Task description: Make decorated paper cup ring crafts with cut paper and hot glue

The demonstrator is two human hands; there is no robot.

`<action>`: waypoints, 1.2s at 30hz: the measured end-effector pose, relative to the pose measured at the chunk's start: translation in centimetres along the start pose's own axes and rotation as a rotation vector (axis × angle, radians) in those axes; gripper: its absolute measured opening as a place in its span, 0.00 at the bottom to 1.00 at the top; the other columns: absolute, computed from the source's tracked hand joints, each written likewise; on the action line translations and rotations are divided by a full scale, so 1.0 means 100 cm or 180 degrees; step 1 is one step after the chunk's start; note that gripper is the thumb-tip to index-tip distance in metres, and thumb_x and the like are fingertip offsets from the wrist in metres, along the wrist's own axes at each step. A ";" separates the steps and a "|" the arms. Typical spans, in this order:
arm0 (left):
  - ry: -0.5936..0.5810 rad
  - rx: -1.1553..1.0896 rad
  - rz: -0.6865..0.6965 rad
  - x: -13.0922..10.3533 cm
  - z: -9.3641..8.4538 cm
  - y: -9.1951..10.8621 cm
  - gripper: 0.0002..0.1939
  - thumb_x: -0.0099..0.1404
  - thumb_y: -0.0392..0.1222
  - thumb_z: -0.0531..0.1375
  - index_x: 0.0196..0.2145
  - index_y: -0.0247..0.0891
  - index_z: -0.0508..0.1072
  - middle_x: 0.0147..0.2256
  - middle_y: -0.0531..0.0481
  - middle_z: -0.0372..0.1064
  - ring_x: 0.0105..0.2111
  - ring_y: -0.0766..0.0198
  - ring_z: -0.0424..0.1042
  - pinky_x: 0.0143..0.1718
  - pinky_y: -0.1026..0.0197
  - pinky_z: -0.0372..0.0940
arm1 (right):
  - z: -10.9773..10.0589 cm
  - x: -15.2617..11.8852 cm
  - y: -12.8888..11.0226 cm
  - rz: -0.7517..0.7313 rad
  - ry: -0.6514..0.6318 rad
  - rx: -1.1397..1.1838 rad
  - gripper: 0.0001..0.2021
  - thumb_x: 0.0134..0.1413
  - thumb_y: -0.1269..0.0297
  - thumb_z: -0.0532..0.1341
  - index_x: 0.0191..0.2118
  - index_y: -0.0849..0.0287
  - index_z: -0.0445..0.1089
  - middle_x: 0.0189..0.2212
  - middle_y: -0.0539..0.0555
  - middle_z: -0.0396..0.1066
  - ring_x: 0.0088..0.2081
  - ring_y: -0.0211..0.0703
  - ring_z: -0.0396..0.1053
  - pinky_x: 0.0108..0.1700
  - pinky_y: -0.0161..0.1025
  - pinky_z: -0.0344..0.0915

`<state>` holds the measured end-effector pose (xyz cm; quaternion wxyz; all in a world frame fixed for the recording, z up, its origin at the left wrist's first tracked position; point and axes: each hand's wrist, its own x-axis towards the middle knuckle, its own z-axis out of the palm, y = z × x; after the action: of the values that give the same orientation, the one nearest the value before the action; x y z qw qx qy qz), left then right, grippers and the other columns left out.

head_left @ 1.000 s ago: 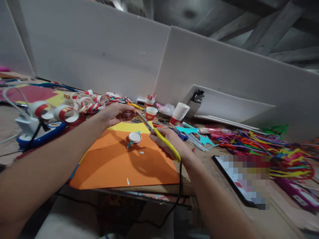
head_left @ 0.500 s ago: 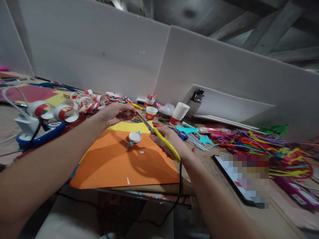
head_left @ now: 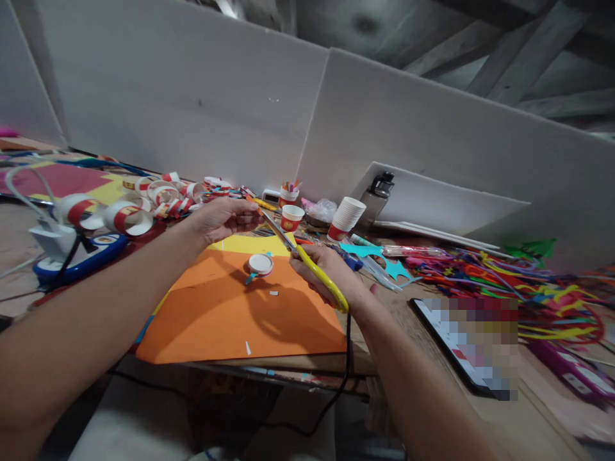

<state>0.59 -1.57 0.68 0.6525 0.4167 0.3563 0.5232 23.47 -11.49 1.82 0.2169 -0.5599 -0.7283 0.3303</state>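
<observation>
My right hand (head_left: 323,269) is closed around the yellow handles of a pair of scissors (head_left: 321,279), whose blades point up and to the left. At the blade tips a small piece of orange paper (head_left: 254,203) is pinched in the fingers of my left hand (head_left: 225,221). Below the hands, a short white cup piece (head_left: 260,264) with a teal strip at its side rests on a large orange sheet (head_left: 211,320). Two small white scraps lie on that sheet, and a yellow sheet (head_left: 240,244) shows behind it.
Cut cup rings (head_left: 127,218) crowd the left, near a blue power strip (head_left: 79,259). Behind stand a paper cup (head_left: 291,219), a cup stack (head_left: 344,219) and a dark bottle (head_left: 377,200). Colourful pipe cleaners (head_left: 490,275), a tablet (head_left: 461,349) and a purple object (head_left: 574,374) are at right.
Almost nothing differs. Both hands, the scissors and the orange piece keep nearly the same positions; the view shifts very slightly.
</observation>
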 end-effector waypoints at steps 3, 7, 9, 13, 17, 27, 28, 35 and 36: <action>0.0024 0.0005 0.0010 0.000 0.000 0.000 0.03 0.56 0.29 0.62 0.30 0.31 0.75 0.31 0.41 0.77 0.31 0.61 0.78 0.42 0.58 0.74 | 0.000 0.000 0.001 -0.0116 0.0014 -0.0034 0.15 0.57 0.50 0.56 0.37 0.58 0.69 0.19 0.44 0.58 0.16 0.30 0.56 0.14 0.26 0.53; 0.0093 0.0008 0.0007 -0.001 0.003 0.002 0.03 0.56 0.28 0.62 0.29 0.31 0.75 0.30 0.42 0.77 0.29 0.61 0.78 0.40 0.59 0.74 | 0.000 0.000 0.001 -0.0131 0.0068 -0.0112 0.16 0.57 0.50 0.56 0.37 0.58 0.69 0.19 0.44 0.58 0.16 0.30 0.56 0.14 0.27 0.52; 0.0087 -0.0024 -0.0011 -0.002 0.004 0.002 0.04 0.56 0.28 0.62 0.30 0.31 0.75 0.30 0.43 0.77 0.29 0.62 0.78 0.38 0.60 0.74 | 0.000 -0.001 0.000 -0.0109 0.0088 -0.0185 0.15 0.57 0.50 0.55 0.37 0.58 0.69 0.19 0.44 0.59 0.16 0.30 0.56 0.15 0.27 0.52; 0.0075 -0.0103 -0.0005 -0.002 0.004 0.003 0.03 0.56 0.27 0.62 0.29 0.30 0.75 0.30 0.41 0.77 0.28 0.62 0.78 0.38 0.60 0.75 | 0.000 -0.001 0.000 -0.0245 0.0168 -0.0349 0.12 0.57 0.54 0.55 0.36 0.58 0.68 0.20 0.45 0.61 0.17 0.30 0.57 0.18 0.27 0.52; 0.0113 -0.0069 0.0047 -0.002 0.002 0.003 0.02 0.56 0.28 0.62 0.29 0.31 0.75 0.30 0.41 0.77 0.28 0.62 0.77 0.37 0.60 0.75 | 0.001 0.000 0.000 -0.0393 0.0107 -0.0284 0.10 0.57 0.57 0.57 0.39 0.58 0.67 0.22 0.45 0.63 0.18 0.29 0.57 0.18 0.26 0.51; 0.0094 0.0034 0.0046 0.000 0.003 0.000 0.04 0.55 0.28 0.63 0.30 0.31 0.75 0.30 0.42 0.77 0.29 0.63 0.77 0.38 0.61 0.74 | 0.002 -0.003 -0.001 -0.0257 -0.0119 -0.0099 0.10 0.60 0.55 0.54 0.34 0.56 0.62 0.21 0.44 0.59 0.15 0.29 0.57 0.13 0.26 0.54; 0.0093 0.0016 0.0034 0.000 0.003 0.000 0.04 0.55 0.28 0.63 0.30 0.31 0.75 0.30 0.42 0.77 0.28 0.63 0.77 0.37 0.61 0.74 | 0.002 -0.003 -0.001 -0.0243 -0.0103 -0.0129 0.11 0.61 0.55 0.53 0.34 0.56 0.63 0.20 0.44 0.59 0.15 0.29 0.57 0.13 0.26 0.54; 0.0051 -0.0007 0.0014 -0.001 0.004 0.000 0.04 0.55 0.28 0.62 0.30 0.31 0.75 0.29 0.43 0.76 0.29 0.63 0.77 0.37 0.62 0.74 | 0.004 -0.001 0.002 -0.0229 -0.0011 -0.0199 0.11 0.61 0.55 0.52 0.33 0.56 0.63 0.20 0.45 0.59 0.15 0.29 0.56 0.13 0.27 0.54; 0.0052 0.0007 0.0010 -0.001 0.004 0.000 0.04 0.55 0.29 0.62 0.30 0.32 0.75 0.29 0.43 0.76 0.29 0.62 0.77 0.37 0.61 0.74 | 0.004 -0.001 0.002 -0.0236 -0.0005 -0.0201 0.12 0.60 0.55 0.52 0.32 0.56 0.63 0.20 0.45 0.59 0.15 0.29 0.56 0.13 0.27 0.54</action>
<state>0.95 -1.76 0.85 0.6482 0.4137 0.3615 0.5272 23.35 -11.67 1.38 0.2106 -0.5389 -0.7587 0.2993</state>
